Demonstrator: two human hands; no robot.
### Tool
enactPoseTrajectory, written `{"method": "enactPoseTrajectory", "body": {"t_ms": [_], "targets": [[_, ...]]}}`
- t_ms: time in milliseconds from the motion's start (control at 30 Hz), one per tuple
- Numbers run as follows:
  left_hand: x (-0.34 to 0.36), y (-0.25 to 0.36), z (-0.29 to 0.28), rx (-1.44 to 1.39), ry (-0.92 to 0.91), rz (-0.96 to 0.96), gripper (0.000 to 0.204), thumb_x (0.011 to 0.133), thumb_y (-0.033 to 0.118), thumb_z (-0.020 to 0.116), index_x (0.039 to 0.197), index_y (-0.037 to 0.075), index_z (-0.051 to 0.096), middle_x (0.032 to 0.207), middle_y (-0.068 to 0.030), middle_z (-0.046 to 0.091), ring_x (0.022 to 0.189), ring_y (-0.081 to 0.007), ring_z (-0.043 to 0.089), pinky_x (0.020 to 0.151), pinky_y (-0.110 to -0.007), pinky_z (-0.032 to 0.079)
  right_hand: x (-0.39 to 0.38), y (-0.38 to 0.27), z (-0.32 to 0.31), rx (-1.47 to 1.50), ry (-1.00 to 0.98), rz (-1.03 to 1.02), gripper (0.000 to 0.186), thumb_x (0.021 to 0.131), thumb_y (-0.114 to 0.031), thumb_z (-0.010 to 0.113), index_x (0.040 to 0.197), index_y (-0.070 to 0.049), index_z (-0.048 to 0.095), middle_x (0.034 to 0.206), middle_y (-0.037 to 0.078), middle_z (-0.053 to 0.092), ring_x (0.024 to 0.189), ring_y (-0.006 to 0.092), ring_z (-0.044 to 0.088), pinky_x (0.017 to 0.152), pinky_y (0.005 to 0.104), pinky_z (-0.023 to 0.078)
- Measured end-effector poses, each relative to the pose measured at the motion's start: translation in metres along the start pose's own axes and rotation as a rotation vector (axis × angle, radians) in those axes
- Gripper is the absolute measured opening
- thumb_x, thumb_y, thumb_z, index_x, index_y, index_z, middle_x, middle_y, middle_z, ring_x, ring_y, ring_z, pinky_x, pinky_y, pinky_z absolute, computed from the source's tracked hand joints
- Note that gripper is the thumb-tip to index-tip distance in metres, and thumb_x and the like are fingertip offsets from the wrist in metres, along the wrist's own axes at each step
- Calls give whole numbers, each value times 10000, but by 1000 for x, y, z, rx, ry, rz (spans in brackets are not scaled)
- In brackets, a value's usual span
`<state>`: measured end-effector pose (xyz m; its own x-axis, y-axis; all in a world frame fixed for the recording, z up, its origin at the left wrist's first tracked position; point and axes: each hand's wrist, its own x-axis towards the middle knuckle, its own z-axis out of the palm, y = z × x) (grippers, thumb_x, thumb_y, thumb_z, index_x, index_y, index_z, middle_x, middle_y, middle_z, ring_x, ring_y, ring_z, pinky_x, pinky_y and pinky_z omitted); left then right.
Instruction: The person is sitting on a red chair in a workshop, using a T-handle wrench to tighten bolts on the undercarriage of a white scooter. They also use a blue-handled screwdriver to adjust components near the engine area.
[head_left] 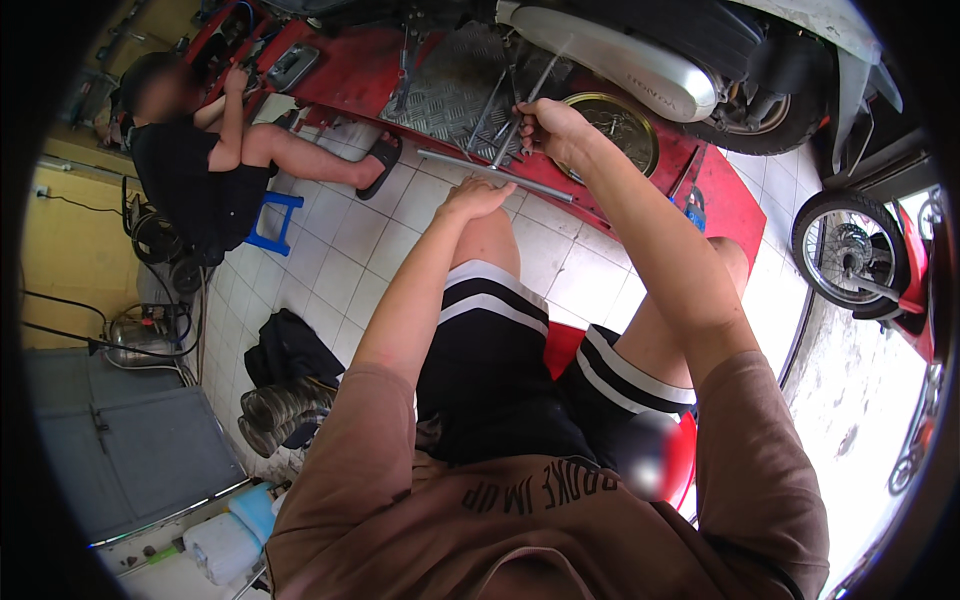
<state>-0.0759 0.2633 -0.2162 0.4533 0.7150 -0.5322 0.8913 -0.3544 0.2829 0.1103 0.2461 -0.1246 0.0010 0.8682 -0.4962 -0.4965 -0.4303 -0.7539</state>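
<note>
My right hand [548,128] has its fingers curled around the slim shaft of a long metal T-handle wrench [543,80]. That shaft slants up toward the motorcycle's silver engine cover [615,65]; where its far tip sits is hard to make out. The wrench's thick silver crossbar lies low, in front of the red platform edge. Just below the crossbar is my left hand [478,197], palm down above my knee, fingers stretched forward. Whether it touches the bar is unclear. Beside my right hand, a round brass-coloured tray [648,160] holds small metal parts.
Several tools lie on the chequered metal plate [455,85] of the red lift platform [350,65]. At left, another person [190,160] sits on a blue stool [272,220]. A motorcycle wheel [848,250] stands at right. A dark bag [290,350] rests on the tiled floor.
</note>
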Motion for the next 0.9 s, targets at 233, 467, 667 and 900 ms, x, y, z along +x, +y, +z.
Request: {"method": "enactPoseTrajectory", "body": {"t_ms": [233, 467, 667, 900], "targets": [[-10, 12, 0, 7, 65, -3, 649, 885, 582, 387, 1199, 63, 620, 1370, -166, 470, 1328, -298, 365, 1106, -388, 266, -2, -1, -1, 8, 17, 4, 125, 928, -128, 482, 866, -76, 578, 629, -31, 433, 521, 94, 444, 474, 276, 396], [-16, 18, -6, 27, 38, -14, 641, 888, 583, 394, 1080, 41, 677, 1340, -166, 500, 1299, -304, 404, 1073, -399, 312, 0, -1, -4, 5, 14, 8, 114, 919, -125, 500, 851, -75, 576, 630, -31, 436, 529, 94, 446, 479, 276, 383], [-11, -8, 4, -238, 297, 17, 576, 835, 487, 577, 1069, -35, 638, 1138, -205, 592, 1127, -309, 520, 932, -404, 415, -6, -3, 3, 4, 20, 14, 100, 923, -109, 485, 885, -54, 560, 612, -27, 390, 563, 111, 400, 541, 286, 360], [-104, 14, -15, -400, 1350, 124, 720, 783, 270, 713, 1362, 12, 371, 1130, -212, 477, 912, -304, 540, 753, -414, 471, 2, 0, -3, -1, 27, 23, 115, 908, -122, 507, 835, -63, 573, 636, -22, 437, 528, 102, 438, 488, 291, 381]]}}
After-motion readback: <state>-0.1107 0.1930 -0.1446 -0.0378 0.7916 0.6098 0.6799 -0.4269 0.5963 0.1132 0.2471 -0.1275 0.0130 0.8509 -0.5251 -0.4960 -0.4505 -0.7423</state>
